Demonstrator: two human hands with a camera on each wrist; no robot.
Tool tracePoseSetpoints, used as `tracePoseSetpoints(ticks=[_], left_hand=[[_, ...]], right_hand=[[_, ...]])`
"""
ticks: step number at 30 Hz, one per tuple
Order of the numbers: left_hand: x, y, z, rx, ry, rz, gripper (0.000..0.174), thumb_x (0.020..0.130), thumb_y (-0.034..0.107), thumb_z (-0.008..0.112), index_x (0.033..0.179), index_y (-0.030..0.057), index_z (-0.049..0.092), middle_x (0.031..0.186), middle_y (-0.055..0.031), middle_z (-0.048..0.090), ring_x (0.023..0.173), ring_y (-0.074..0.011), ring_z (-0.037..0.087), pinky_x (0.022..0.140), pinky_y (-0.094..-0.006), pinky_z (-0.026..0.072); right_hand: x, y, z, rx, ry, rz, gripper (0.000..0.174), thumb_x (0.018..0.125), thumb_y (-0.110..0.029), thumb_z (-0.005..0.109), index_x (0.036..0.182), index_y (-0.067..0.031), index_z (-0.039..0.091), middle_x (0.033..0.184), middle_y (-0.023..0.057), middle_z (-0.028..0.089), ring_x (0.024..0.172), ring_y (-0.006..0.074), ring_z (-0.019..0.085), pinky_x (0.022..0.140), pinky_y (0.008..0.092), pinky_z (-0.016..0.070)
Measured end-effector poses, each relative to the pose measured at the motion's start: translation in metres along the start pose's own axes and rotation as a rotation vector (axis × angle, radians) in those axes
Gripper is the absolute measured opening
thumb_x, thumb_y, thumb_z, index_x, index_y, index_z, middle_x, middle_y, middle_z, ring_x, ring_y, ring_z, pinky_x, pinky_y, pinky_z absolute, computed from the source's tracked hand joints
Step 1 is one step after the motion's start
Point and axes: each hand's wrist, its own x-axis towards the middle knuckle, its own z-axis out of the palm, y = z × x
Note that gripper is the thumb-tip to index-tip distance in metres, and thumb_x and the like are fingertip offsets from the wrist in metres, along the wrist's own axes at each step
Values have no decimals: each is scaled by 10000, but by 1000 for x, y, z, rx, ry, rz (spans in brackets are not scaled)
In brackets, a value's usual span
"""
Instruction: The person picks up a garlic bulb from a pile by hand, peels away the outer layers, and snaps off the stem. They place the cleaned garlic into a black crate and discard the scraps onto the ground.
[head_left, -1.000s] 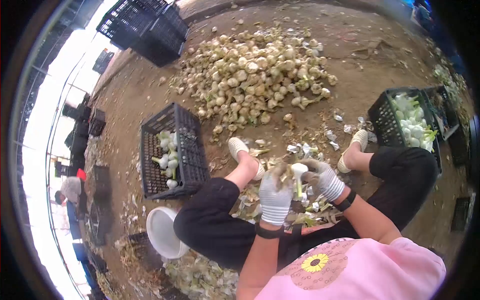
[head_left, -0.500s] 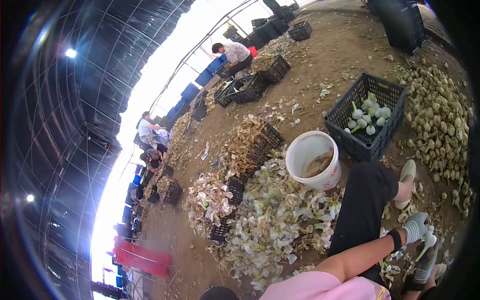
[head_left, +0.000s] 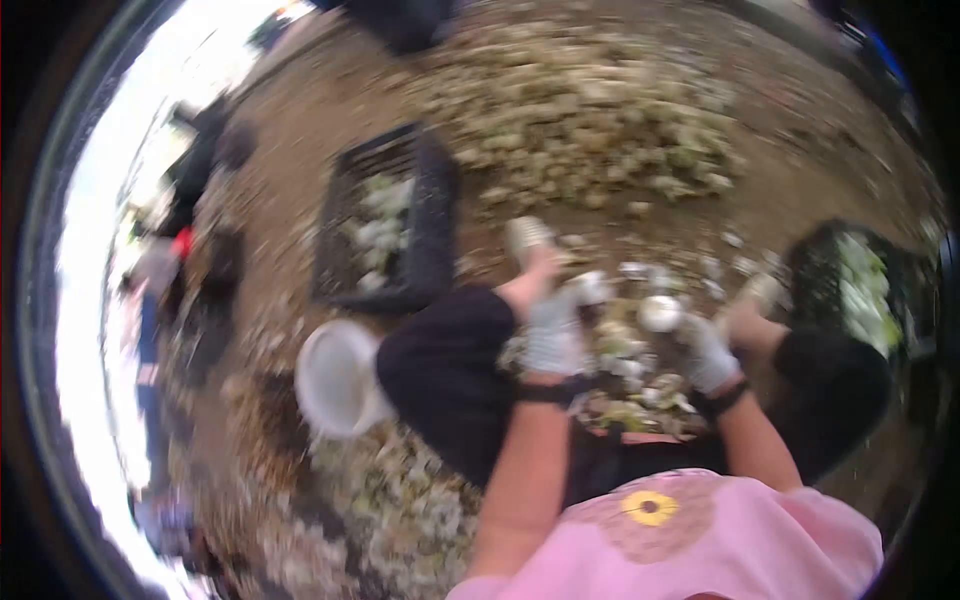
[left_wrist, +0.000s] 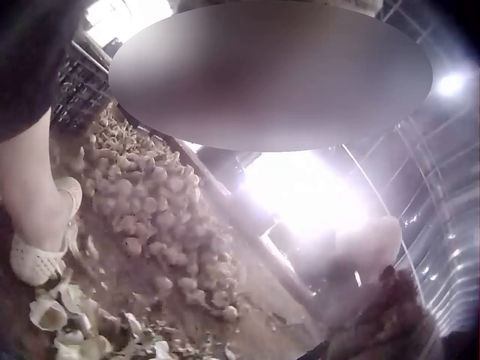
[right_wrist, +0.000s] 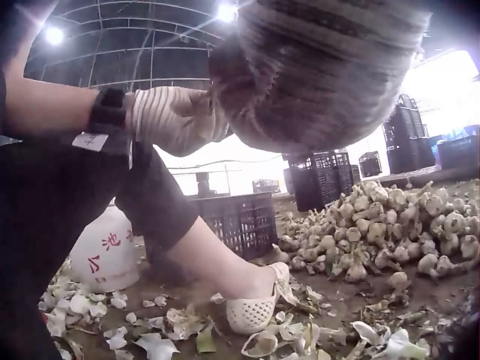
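In the blurred head view, a peeled white garlic bulb [head_left: 660, 313] is at the fingertips of my gloved right hand [head_left: 708, 352], which grips it. My gloved left hand [head_left: 553, 335] is a short way to the left, with a bright white patch right at its fingertips; I cannot tell whether it holds that. The right wrist view shows the left hand [right_wrist: 178, 120] in its striped glove beside the right hand [right_wrist: 322, 75], which fills the top with curled fingers and hides the bulb. Both hands are above scattered peels [head_left: 640, 385] between the feet.
A heap of unpeeled garlic [head_left: 600, 110] lies ahead. A black crate [head_left: 435, 230] with white bulbs stands at front left, another crate [head_left: 810, 270] with bulbs at the right. Beside the left knee is a white bucket [head_left: 330, 385], with piled peels [head_left: 400, 500] behind it.
The head view swung left to other people and crates, then back to the heap. The hands, earlier together at one bulb, are now apart, with the bulb at the right hand.
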Motion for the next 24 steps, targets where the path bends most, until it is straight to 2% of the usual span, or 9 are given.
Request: tracePoseSetpoints(ticks=[1,3,9,11,13,14,19,20,24], left_hand=[[11,-10,-12,95,87,106,248,778,-16,558,1014,13,488,841,-66,580,720,-198,605,655,-308,545],[11,-23,-21,260,48,181,193,825,-11,517,1017,0,497,880,-115,597,732,-205,617,658,-317,552],[20,-63,-24,1085,-190,-68,80,835,84,585,839,8,612,765,-37,607,657,-96,560,554,-239,454],[37,-83,-46,1281,-219,-58,134,790,64,607,916,21,620,816,-77,615,715,-158,577,646,-278,462],[58,-93,-61,1503,-245,-23,174,769,56,618,940,24,620,848,-94,619,748,-184,583,687,-287,466],[69,-101,-70,1414,-159,100,185,773,52,614,953,6,606,846,-93,620,757,-167,573,701,-282,463],[152,-107,-94,1324,181,208,402,724,138,646,1084,-9,545,1006,-175,599,921,-264,576,822,-322,447],[187,-115,-131,1332,173,330,437,716,190,660,1086,-9,542,1018,-197,589,956,-302,559,861,-350,428],[254,-87,-110,1864,369,261,594,713,317,651,1195,20,471,1180,-258,479,1080,-380,473,916,-396,397]], right_hand=[[15,9,-31,335,-21,131,350,861,-176,547,1159,4,505,1078,77,587,899,163,592,763,294,509],[0,-6,-11,245,-7,28,364,820,-80,595,1162,5,502,1030,69,601,843,138,600,692,248,524],[-7,-25,-33,182,132,-15,271,821,-153,606,1051,-16,563,879,8,603,732,96,570,568,216,474],[-12,-58,-51,536,280,-107,289,792,-155,620,1048,-38,557,786,26,555,591,111,519,497,251,428],[-41,-87,-40,556,-102,-590,506,774,-121,599,1248,-75,426,890,65,546,605,147,489,520,288,423],[-56,-106,-25,472,-21,-638,579,768,-130,607,1295,-80,373,928,67,543,645,156,498,573,291,442],[-5,-59,-92,308,308,-202,480,774,-282,656,1164,-47,505,939,99,584,763,210,567,669,374,483],[-5,-47,-79,164,237,-296,450,773,-310,665,1107,-34,541,950,113,603,817,223,589,673,364,494],[7,-21,-70,129,231,-92,385,849,-199,578,1151,27,501,1015,108,594,857,182,590,719,290,496]])
